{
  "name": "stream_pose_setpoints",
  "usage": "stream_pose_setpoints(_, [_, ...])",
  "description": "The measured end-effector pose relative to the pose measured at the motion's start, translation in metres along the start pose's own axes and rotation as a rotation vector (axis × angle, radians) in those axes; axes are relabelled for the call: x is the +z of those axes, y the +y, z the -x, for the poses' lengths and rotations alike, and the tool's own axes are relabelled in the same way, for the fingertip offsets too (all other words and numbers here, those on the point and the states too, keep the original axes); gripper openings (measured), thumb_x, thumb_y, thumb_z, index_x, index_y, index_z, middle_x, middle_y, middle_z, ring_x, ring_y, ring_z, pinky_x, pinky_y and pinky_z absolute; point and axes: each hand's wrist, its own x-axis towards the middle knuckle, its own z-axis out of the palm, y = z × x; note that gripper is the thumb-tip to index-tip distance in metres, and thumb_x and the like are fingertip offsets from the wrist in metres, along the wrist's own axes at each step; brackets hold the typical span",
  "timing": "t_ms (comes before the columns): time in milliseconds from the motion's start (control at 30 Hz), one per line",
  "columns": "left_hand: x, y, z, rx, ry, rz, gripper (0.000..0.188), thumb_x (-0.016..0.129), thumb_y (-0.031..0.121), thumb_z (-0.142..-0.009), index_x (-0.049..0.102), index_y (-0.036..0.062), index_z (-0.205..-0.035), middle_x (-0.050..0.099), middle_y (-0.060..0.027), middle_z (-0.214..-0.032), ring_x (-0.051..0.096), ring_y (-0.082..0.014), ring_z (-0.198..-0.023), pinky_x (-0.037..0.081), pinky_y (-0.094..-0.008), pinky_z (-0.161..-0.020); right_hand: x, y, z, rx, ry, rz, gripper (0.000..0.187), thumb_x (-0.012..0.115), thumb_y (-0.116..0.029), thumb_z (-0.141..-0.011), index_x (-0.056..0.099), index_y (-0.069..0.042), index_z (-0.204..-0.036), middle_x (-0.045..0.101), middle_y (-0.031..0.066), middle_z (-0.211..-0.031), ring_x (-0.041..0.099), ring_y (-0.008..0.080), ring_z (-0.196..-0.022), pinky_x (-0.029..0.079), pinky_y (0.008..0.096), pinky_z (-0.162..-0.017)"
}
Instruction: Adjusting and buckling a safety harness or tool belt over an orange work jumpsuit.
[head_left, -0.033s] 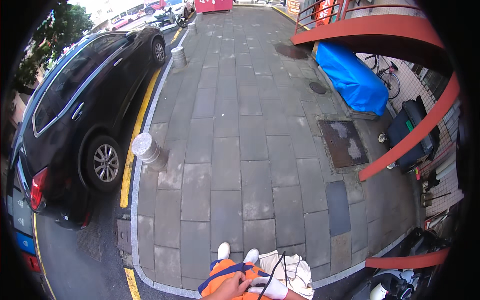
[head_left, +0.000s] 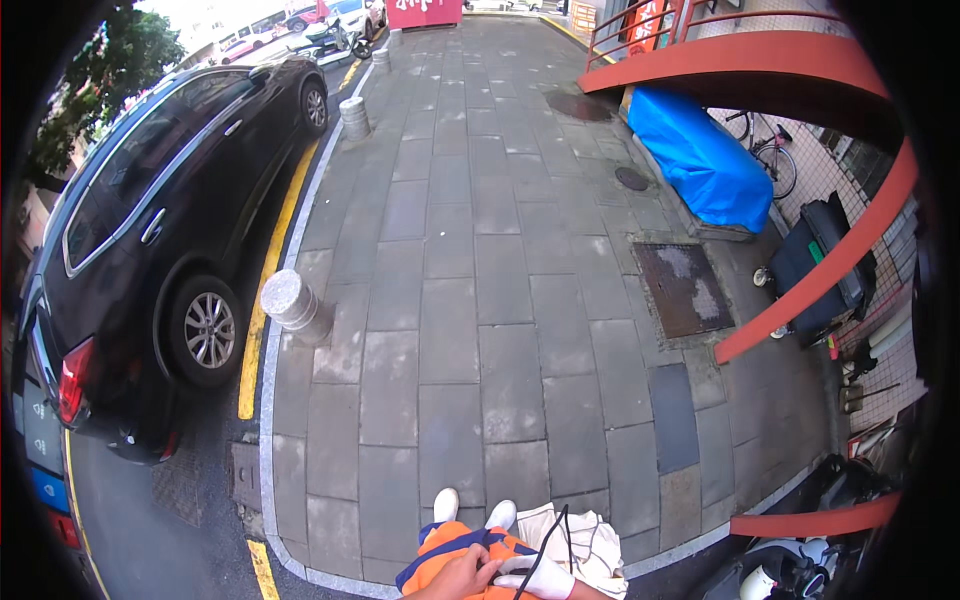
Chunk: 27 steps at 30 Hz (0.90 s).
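Note:
My left hand [head_left: 466, 573], bare, is in front of my waist at the lower edge. Its fingers are pressed together; whatever they pinch is too small to make out. Close against it is my right hand [head_left: 540, 579] in a white glove, fingers curled in toward the left fingertips. A thin black cord [head_left: 547, 545] loops up past the gloved hand. To the right hangs a cream cloth bag [head_left: 592, 552] with dark lines on it. Orange clothing with navy bands [head_left: 436, 566] lies beneath both hands, and white shoes [head_left: 447, 503] show beyond it.
Grey paving [head_left: 460, 330] stretches ahead. A black car [head_left: 150, 200] stands at left beyond stone bollards [head_left: 290, 300] and a yellow line. On the right are a blue tarp-covered object [head_left: 700, 165], a dark wheeled bin [head_left: 820, 260], a red curved railing [head_left: 800, 280] and a metal cover [head_left: 685, 290].
The whole view has shifted very slightly. My hands and the cord keep the same arrangement.

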Motion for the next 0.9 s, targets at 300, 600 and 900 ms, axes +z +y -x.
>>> stream_pose_setpoints(300, [-0.035,0.013,-0.015,0.074,-0.284,-0.102,0.034,0.056,0.037,-0.106,0.062,0.0061,-0.119,0.070,-0.0153,-0.099,0.069,-0.0357,-0.088,0.055,-0.0410,-0.077,0.016,-0.062,0.007,-0.170,0.305,0.000,0.026,0.068,-0.009,-0.090,0.068,-0.004,-0.116,0.070,0.0098,-0.107,0.065,0.0219,-0.097,0.055,0.0339,-0.086])
stream_pose_setpoints(600, [-0.020,0.010,-0.002,0.362,-0.234,-0.253,0.046,0.078,0.028,-0.088,0.066,0.0117,-0.129,0.070,-0.0136,-0.099,0.070,-0.0315,-0.091,0.057,-0.0391,-0.080,0.029,-0.031,0.017,0.056,0.410,-0.316,0.008,0.070,-0.011,-0.084,0.067,-0.004,-0.087,0.063,0.0036,-0.088,0.059,0.0155,-0.080,0.050,0.0303,-0.069])
stream_pose_setpoints(900, [-0.032,-0.018,0.001,0.514,-0.193,-0.390,0.039,0.077,0.026,-0.088,0.069,0.0079,-0.121,0.071,-0.0154,-0.109,0.071,-0.0290,-0.103,0.057,-0.0361,-0.087,0.020,-0.017,0.026,-0.142,0.435,-0.016,0.007,0.068,-0.003,-0.085,0.073,-0.008,-0.087,0.063,0.0062,-0.078,0.058,0.0147,-0.058,0.045,0.0295,-0.053])
